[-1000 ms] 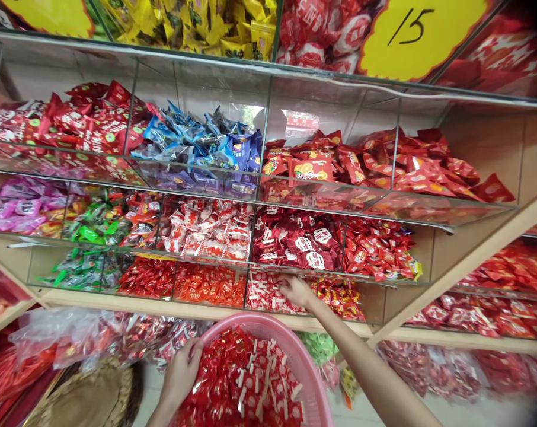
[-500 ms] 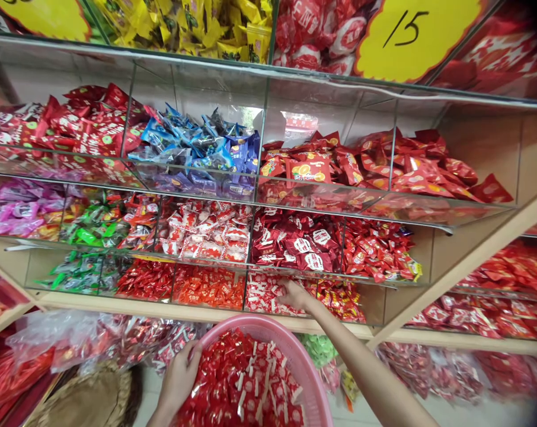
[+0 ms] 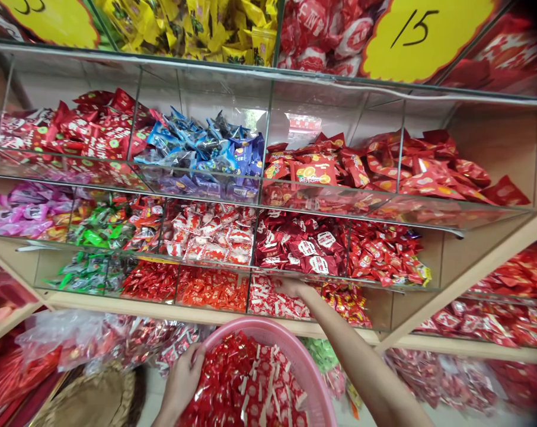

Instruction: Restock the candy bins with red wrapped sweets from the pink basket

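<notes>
My left hand is closed on the left rim of a pink plastic basket. Inside the basket lie shiny red wrapped candies on the left and red-and-white wrapped candies on the right. My right hand reaches over the front into a bottom-row compartment, at the back of its red-and-white candies. The fingers there are blurred and partly hidden, so their grip does not show. Orange-red candies fill the compartment to its left, and red-and-yellow candies the one to its right.
Clear dividers split the shelves of wrapped candy above. A wooden ledge runs along the bottom row, and a slanted wooden post stands at right. Bagged candies and a brown round basket sit below at left.
My right hand has moved a little farther back in the red-and-white candy compartment. My left hand stays on the basket rim. The view has shifted slightly.
</notes>
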Demonstrator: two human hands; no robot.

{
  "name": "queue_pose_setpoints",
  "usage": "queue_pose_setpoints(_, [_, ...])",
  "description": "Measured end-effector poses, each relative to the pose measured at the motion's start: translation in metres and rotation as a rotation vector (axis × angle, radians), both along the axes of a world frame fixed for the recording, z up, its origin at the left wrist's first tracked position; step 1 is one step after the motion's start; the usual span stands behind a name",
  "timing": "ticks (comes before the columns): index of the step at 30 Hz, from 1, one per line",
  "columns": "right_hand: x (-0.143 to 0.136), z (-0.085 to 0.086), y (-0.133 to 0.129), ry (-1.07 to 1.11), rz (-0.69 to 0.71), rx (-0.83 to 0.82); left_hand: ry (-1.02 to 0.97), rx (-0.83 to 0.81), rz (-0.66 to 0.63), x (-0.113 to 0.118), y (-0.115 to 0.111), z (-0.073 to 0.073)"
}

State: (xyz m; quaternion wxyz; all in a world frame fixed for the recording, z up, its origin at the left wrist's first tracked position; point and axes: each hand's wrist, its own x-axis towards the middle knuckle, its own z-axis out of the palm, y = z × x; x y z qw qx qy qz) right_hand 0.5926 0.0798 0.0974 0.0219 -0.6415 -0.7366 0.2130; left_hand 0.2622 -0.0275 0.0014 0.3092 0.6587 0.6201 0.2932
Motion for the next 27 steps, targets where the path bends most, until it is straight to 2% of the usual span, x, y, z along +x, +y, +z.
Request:
queue_pose_setpoints(5, [0.005, -0.005, -0.002, 0.0, 0.07, -0.056, 0.009, -0.002, -0.008, -0.001, 0.002, -0.003])
queue_pose_setpoints(10, [0.016, -0.012, 0.003, 0.167, 0.078, -0.156, -0.01, -0.016, 0.004, -0.001, 0.002, -0.005])
queue_pose_setpoints(16, [0.019, -0.02, 0.007, 0.214, 0.028, -0.166, -0.012, -0.007, 0.014, -0.001, 0.002, -0.003])
queue_pose_setpoints(27, [0.004, -0.018, 0.002, 0.269, 0.052, -0.131, -0.01, 0.014, 0.005, 0.0, 0.001, -0.005])
